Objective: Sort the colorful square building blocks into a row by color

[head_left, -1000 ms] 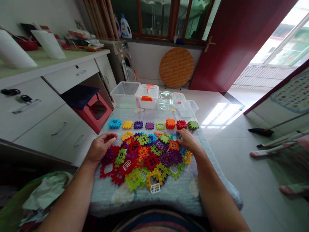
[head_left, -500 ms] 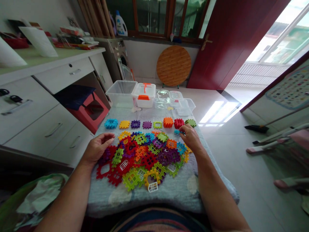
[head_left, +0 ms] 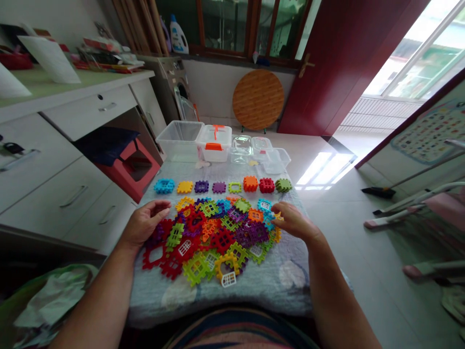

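Note:
A pile of interlocking plastic tiles (head_left: pixel 222 239) in several colours lies in the middle of the cloth-covered table. My left hand (head_left: pixel 147 224) rests at the pile's left edge, fingers loosely curled with the thumb apart and nothing seen in it. At the right edge, my right hand (head_left: pixel 296 220) has its thumb and fingers apart around a yellow tile (head_left: pixel 279 216); whether they touch it I cannot tell. Just left of those fingers lies a blue tile with a white window (head_left: pixel 265 205). Behind the pile runs a row of tiles sorted by colour, including an orange stack (head_left: pixel 250 183) and a red stack (head_left: pixel 266 185).
Along the table's far end stand a clear open bin (head_left: pixel 180 145), a lidded box with orange clips (head_left: pixel 215 145) and smaller clear containers (head_left: pixel 241 147). A red stool (head_left: pixel 136 162) is at the left, beside white drawers (head_left: pixel 65 194).
My right hand has moved down and right from the red stack, and its fingers have spread. The blue piece it held now lies on the pile's upper right. My left hand has barely moved.

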`<state>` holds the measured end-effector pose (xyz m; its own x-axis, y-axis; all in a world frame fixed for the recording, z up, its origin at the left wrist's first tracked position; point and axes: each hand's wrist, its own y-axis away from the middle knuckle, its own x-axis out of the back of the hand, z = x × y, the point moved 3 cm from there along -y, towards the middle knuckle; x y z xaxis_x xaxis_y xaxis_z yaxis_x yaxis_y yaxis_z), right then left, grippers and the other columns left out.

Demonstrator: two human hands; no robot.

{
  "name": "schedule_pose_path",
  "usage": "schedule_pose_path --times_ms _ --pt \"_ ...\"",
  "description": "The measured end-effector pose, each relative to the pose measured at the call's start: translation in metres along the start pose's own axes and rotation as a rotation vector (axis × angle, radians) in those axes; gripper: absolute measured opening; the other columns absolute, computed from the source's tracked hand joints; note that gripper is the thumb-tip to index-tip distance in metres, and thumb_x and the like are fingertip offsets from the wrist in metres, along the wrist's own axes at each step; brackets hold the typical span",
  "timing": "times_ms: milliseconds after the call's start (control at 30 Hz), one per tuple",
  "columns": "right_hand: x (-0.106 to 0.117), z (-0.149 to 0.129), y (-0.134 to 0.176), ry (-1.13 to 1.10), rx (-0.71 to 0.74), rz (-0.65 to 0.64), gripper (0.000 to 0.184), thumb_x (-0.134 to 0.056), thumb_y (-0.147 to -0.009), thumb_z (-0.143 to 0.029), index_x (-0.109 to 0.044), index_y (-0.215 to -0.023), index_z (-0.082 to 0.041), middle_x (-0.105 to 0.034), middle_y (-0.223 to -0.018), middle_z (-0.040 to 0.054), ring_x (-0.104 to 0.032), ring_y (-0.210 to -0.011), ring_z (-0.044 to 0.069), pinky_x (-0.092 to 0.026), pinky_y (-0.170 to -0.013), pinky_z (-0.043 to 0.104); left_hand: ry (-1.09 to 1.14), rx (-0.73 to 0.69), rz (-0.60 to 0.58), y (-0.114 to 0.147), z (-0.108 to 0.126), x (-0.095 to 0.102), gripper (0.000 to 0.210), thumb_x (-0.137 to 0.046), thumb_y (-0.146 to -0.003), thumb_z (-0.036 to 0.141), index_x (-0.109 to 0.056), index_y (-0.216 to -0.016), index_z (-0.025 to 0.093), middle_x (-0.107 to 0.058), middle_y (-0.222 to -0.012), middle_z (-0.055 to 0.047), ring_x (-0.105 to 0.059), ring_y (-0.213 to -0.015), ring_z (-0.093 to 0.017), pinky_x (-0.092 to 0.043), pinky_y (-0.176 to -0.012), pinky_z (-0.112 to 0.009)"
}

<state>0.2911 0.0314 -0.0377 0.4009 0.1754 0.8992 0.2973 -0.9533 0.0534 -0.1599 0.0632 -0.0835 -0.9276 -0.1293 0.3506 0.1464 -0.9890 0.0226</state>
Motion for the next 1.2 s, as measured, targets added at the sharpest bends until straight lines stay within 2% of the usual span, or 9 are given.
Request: schedule_pose_path --times_ms 167,367,500,600,767,867,933,1100,1200 --pt "-0.008 -0.013 0.008 0.020 0.000 -0.043 0.027 -0.066 -0.073 -0.019 -0.063 -0.100 -0.019 -0.064 -0.098 0.0079 -0.059 -0.095 0.024 -0.046 -0.087 0.035 -0.006 0.007 0.006 0.001 0.000 0.000 0.051 -0.075 -0.063 0.051 -0.069 -0.100 0.017 -0.075 -0.104 -0.009 -0.068 -0.103 -0.028 -0.048 -0.104 -0.045" --pt "-0.010 -0.015 0.012 -0.125 -0.063 0.076 0.038 -0.065 -0.069 -0.016 -0.057 -0.105 -0.020 -0.061 -0.096 0.0049 -0.057 -0.088 0.020 -0.045 -0.082 0.034 0.003 0.019 -0.002 0.000 0.000 0.000 0.050 -0.075 -0.062 0.050 -0.069 -0.099 0.018 -0.075 -0.102 -0.008 -0.068 -0.102 -0.028 -0.048 -0.104 -0.044" --pt "-0.010 -0.010 0.014 -0.265 -0.089 0.084 0.027 -0.058 -0.074 -0.017 -0.057 -0.100 -0.021 -0.051 -0.071 -0.0040 -0.049 -0.067 0.015 -0.039 -0.065 0.028 -0.010 0.023 -0.008 0.000 0.001 0.000 0.050 -0.076 -0.061 0.050 -0.069 -0.099 0.018 -0.075 -0.103 -0.008 -0.068 -0.102 -0.028 -0.049 -0.103 -0.044" --pt "-0.004 -0.006 0.012 -0.383 -0.098 0.099 0.015 -0.057 -0.076 -0.021 -0.059 -0.091 -0.021 -0.046 -0.065 -0.0055 -0.044 -0.060 0.013 -0.035 -0.057 0.027 -0.012 0.015 -0.009 0.000 0.002 -0.001 0.049 -0.076 -0.061 0.050 -0.069 -0.099 0.018 -0.075 -0.103 -0.008 -0.068 -0.102 -0.028 -0.049 -0.103 -0.044" --pt "0.011 -0.007 -0.005 -0.285 -0.094 0.463 0.006 -0.058 -0.076 -0.020 -0.057 -0.082 -0.021 -0.054 -0.074 -0.0006 -0.050 -0.068 0.016 -0.041 -0.066 0.030 -0.022 0.004 -0.003 0.001 0.003 -0.001 0.049 -0.075 -0.061 0.051 -0.070 -0.098 0.018 -0.075 -0.102 -0.007 -0.069 -0.100 -0.027 -0.050 -0.101 -0.043" --pt "0.006 -0.013 -0.017 -0.171 -0.042 0.647 0.005 -0.054 -0.079 -0.017 -0.056 -0.081 -0.022 -0.056 -0.085 0.0039 -0.054 -0.080 0.019 -0.044 -0.075 0.033 -0.031 0.001 -0.008 0.000 0.003 0.000 0.050 -0.075 -0.062 0.052 -0.069 -0.098 0.018 -0.075 -0.101 -0.007 -0.069 -0.099 -0.027 -0.051 -0.100 -0.043" --pt "-0.005 -0.014 -0.022 -0.111 -0.011 0.625 0.006 -0.053 -0.080 -0.017 -0.056 -0.082 -0.022 -0.055 -0.087 0.0052 -0.054 -0.084 0.021 -0.044 -0.079 0.035 -0.037 -0.004 -0.012 0.000 0.002 0.000 0.050 -0.074 -0.062 0.052 -0.069 -0.098 0.018 -0.075 -0.101 -0.007 -0.070 -0.098 -0.027 -0.052 -0.099 -0.042" --pt "-0.026 -0.007 -0.022 -0.122 0.086 0.401 0.007 -0.062 -0.078 -0.021 -0.059 -0.084 -0.022 -0.055 -0.090 0.0043 -0.055 -0.086 0.021 -0.045 -0.083 0.036 -0.048 -0.012 -0.020 0.000 0.002 0.000 0.048 -0.074 -0.063 0.052 -0.069 -0.098 0.019 -0.075 -0.100 -0.007 -0.070 -0.098 -0.027 -0.053 -0.098 -0.042" --pt "-0.029 0.002 -0.019 -0.123 0.082 0.389 0.020 -0.065 -0.076 -0.023 -0.062 -0.095 -0.022 -0.059 -0.101 0.0063 -0.057 -0.096 0.024 -0.044 -0.092 0.040 -0.055 -0.009 -0.015 0.000 0.004 0.000 0.049 -0.074 -0.062 0.052 -0.070 -0.098 0.019 -0.075 -0.100 -0.007 -0.069 -0.098 -0.027 -0.052 -0.098 -0.042"
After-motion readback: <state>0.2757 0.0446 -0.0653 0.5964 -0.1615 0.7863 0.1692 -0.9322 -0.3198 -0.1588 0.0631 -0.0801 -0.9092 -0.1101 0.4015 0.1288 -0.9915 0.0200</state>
